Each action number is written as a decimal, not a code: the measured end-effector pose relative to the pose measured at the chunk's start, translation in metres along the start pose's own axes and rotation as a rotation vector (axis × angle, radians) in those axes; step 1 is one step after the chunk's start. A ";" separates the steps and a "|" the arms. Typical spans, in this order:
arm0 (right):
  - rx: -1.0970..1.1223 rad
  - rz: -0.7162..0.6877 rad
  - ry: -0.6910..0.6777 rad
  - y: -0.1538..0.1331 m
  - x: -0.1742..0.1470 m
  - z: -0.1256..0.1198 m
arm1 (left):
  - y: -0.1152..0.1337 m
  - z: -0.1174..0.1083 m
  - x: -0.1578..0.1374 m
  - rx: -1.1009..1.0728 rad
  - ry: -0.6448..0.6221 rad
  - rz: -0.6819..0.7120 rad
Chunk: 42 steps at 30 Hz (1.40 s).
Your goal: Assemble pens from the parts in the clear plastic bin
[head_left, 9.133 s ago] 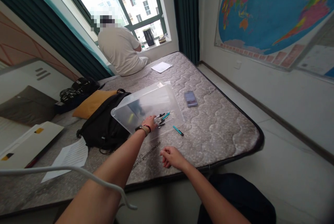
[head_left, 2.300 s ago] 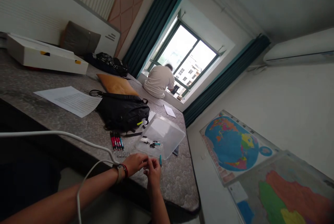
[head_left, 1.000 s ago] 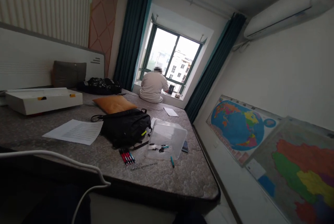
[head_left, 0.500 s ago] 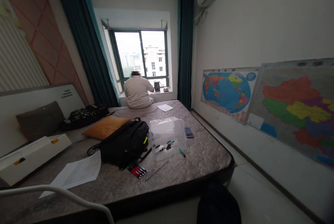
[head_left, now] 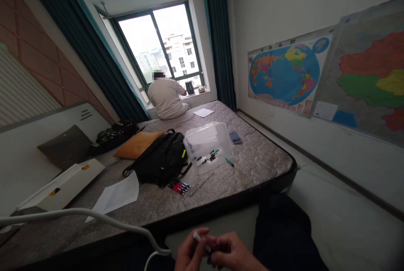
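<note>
Low in the view, my left hand (head_left: 189,252) and my right hand (head_left: 232,253) are close together in front of the bed's edge. Both hands are closed on a slim pen-like thing (head_left: 198,236) with a pale end and a darker part. My fingers cover much of it. Beyond them on the mattress (head_left: 252,170) lies a row of red, black and teal pens (head_left: 179,187). A clear plastic box (head_left: 206,136) rests there with several pens (head_left: 211,155) in it. One teal pen (head_left: 229,162) lies outside the box.
A black backpack (head_left: 162,159), printed sheets (head_left: 121,193), an orange cushion (head_left: 137,144) and a long white box (head_left: 71,180) lie on the bed. A pale cable (head_left: 120,221) crosses the lower left. A person (head_left: 167,98) sits by the window, back turned.
Both my hands have come into view at the bottom, holding the slim pen-like thing. The camera has tilted down and rolled, so the room appears slanted. The things on the bed keep their places.
</note>
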State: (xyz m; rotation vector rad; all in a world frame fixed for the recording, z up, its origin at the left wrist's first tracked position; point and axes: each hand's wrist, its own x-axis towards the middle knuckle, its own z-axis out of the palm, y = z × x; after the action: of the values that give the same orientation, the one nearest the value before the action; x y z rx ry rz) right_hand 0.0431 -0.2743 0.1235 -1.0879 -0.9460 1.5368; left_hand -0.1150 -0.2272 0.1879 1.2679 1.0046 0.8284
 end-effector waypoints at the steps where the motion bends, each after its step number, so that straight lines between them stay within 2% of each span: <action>1: -0.002 -0.028 0.011 -0.007 0.003 0.000 | 0.007 0.000 0.007 -0.039 -0.010 -0.014; 5: -0.093 -0.158 0.099 -0.051 0.016 -0.006 | 0.040 0.002 0.039 -0.165 -0.024 0.034; 10: -0.020 -0.247 0.083 -0.089 0.031 -0.013 | 0.079 0.005 0.082 -0.319 0.033 0.100; 15: 0.000 -0.270 0.108 -0.082 0.045 -0.015 | 0.105 0.001 0.108 -0.460 0.062 0.042; 18: 0.011 -0.231 0.106 -0.066 0.050 -0.022 | 0.108 -0.001 0.116 -0.445 0.057 0.026; 20: 0.010 -0.197 0.119 -0.057 0.053 -0.030 | 0.103 -0.001 0.121 -0.362 0.051 0.062; 24: -0.011 -0.136 0.196 -0.048 0.057 -0.055 | 0.069 0.000 0.142 -0.135 -0.029 0.094; 26: -0.022 -0.097 0.247 -0.045 0.059 -0.070 | 0.037 -0.001 0.161 -0.085 -0.067 0.020; 29: -0.046 -0.040 0.300 -0.039 0.063 -0.093 | -0.022 -0.002 0.199 0.001 -0.045 -0.039; 33: -0.138 0.026 0.329 -0.031 0.073 -0.125 | -0.087 0.002 0.249 0.264 0.002 0.159; 37: -0.267 0.074 0.301 -0.041 0.099 -0.159 | -0.118 0.007 0.277 0.490 0.125 0.257; 42: -0.495 0.040 0.270 -0.077 0.168 -0.205 | -0.135 0.003 0.286 0.451 0.182 0.244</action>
State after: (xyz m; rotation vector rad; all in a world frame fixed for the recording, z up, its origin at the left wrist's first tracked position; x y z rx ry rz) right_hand 0.2420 -0.0840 0.1047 -1.6252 -1.1485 1.1695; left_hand -0.0134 0.0172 0.0142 1.7483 1.2443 0.9489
